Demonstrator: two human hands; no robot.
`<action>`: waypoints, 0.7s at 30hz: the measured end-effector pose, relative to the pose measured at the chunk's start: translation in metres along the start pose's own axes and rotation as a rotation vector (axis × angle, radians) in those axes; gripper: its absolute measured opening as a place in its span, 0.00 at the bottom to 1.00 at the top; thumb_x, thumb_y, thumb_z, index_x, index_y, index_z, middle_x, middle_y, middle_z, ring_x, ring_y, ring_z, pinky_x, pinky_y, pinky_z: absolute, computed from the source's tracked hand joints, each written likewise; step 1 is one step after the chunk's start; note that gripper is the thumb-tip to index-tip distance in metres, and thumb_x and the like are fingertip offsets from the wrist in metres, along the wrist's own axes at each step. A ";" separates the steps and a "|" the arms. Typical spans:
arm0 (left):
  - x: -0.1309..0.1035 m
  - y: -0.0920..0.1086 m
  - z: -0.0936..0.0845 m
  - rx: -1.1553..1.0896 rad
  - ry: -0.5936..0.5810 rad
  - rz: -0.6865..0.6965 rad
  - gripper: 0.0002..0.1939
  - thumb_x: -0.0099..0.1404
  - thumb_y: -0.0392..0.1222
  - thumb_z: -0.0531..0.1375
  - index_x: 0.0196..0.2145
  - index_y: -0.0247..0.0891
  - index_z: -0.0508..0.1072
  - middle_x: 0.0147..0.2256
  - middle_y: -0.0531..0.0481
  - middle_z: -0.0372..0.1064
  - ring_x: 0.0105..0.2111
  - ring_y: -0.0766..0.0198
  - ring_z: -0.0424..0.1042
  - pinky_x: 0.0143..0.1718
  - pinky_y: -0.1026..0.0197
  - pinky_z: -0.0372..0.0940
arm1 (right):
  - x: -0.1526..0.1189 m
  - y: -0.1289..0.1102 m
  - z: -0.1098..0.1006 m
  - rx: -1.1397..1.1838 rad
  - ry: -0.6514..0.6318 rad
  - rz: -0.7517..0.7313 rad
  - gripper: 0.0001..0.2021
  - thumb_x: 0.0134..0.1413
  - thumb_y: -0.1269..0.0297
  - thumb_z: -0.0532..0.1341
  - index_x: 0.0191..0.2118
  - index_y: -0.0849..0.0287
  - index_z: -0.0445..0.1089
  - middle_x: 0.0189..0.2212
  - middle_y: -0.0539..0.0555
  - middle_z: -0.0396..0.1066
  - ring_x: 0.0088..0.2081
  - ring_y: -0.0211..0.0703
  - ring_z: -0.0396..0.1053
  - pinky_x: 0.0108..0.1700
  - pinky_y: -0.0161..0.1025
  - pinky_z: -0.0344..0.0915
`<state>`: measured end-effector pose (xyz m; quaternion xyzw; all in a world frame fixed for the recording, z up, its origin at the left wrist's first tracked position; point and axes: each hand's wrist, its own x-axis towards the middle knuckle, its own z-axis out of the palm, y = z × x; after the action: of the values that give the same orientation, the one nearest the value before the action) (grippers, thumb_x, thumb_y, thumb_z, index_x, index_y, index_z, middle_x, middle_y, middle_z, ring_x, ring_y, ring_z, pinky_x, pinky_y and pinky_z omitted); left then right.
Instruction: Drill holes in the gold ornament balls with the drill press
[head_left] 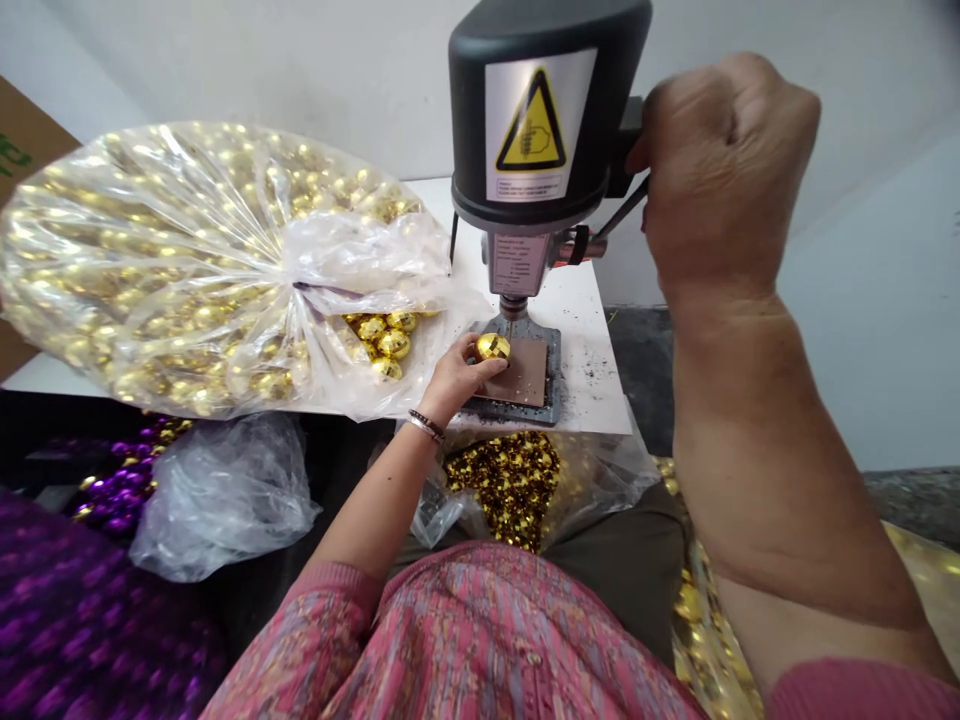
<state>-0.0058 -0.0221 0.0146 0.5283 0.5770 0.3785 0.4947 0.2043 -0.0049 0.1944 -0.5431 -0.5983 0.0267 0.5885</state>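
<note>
My left hand [460, 377] pinches a shiny gold faceted ball [493, 348] over the brown plate [525, 375] on the base of a small drill press [551, 110]. The ball sits close to the thin bit [511, 328] under the chuck. My right hand [724, 170] is raised at the machine's right side, its fingers wrapped round the feed lever [624, 208]. More gold balls [391, 343] show in the mouth of a large clear plastic bag [289, 235] just left of my left hand.
Dark shavings lie on the white table [589, 385] round the press base. A clear bag of gold pieces [510, 480] rests on my lap. At left are a crumpled plastic bag [225, 495], purple balls [124, 485] and a cardboard box [30, 150]. More gold balls lie in plastic at lower right.
</note>
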 end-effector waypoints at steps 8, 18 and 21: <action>0.005 0.005 0.008 0.271 0.003 0.150 0.27 0.52 0.38 0.78 0.51 0.39 0.82 0.43 0.49 0.81 0.41 0.56 0.77 0.48 0.55 0.72 | 0.008 -0.013 0.004 0.032 -0.015 0.166 0.19 0.74 0.66 0.56 0.26 0.59 0.59 0.24 0.46 0.53 0.28 0.27 0.48 0.30 0.34 0.44; 0.001 0.003 0.015 0.341 -0.039 0.168 0.32 0.55 0.38 0.77 0.58 0.41 0.81 0.32 0.54 0.76 0.33 0.58 0.73 0.40 0.58 0.68 | -0.006 -0.017 -0.001 0.013 -0.001 0.133 0.22 0.70 0.69 0.58 0.23 0.57 0.51 0.21 0.44 0.44 0.27 0.28 0.45 0.34 0.36 0.46; 0.001 0.001 0.016 0.346 -0.030 0.167 0.33 0.55 0.39 0.77 0.59 0.40 0.81 0.34 0.53 0.78 0.34 0.57 0.74 0.40 0.58 0.68 | -0.022 -0.013 -0.003 0.035 0.034 0.045 0.21 0.61 0.72 0.61 0.23 0.56 0.48 0.19 0.42 0.44 0.26 0.27 0.42 0.34 0.36 0.48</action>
<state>0.0097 -0.0220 0.0118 0.6572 0.5800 0.3057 0.3720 0.1927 -0.0269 0.1895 -0.5465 -0.5753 0.0413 0.6072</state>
